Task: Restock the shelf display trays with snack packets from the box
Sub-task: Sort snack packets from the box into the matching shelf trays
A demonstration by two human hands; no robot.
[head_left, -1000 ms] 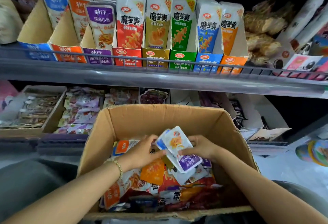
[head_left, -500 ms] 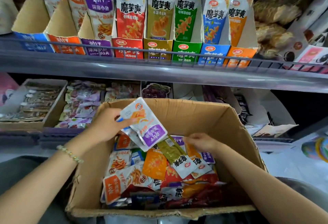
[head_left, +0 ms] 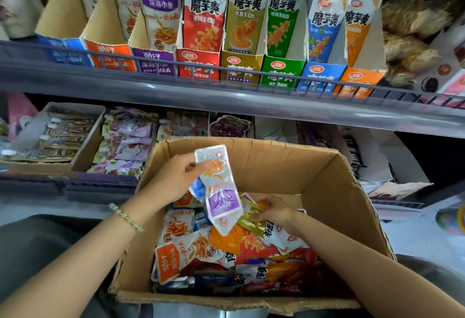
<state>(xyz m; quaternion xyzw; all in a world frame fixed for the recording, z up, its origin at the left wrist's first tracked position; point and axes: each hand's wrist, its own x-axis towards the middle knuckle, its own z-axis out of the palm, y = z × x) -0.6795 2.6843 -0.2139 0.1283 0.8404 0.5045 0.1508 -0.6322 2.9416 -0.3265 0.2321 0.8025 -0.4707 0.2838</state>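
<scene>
As purple packet (head_left: 221,199) hangs from left grip (head_left: 173,179), olive packet (head_left: 247,220) in right grip (head_left: 274,210)

Bare forearms; a pale green-and-gold beaded bracelet (head_left: 125,217) circles the left wrist.

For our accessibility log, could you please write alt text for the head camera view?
Over an open brown cardboard box of mixed snack packets, the person's left grip holds a white-and-purple foil snack packet while the right grip pinches an olive-gold foil packet in the pile. Above, a shelf carries a row of coloured cardboard display trays with upright packets.
</scene>
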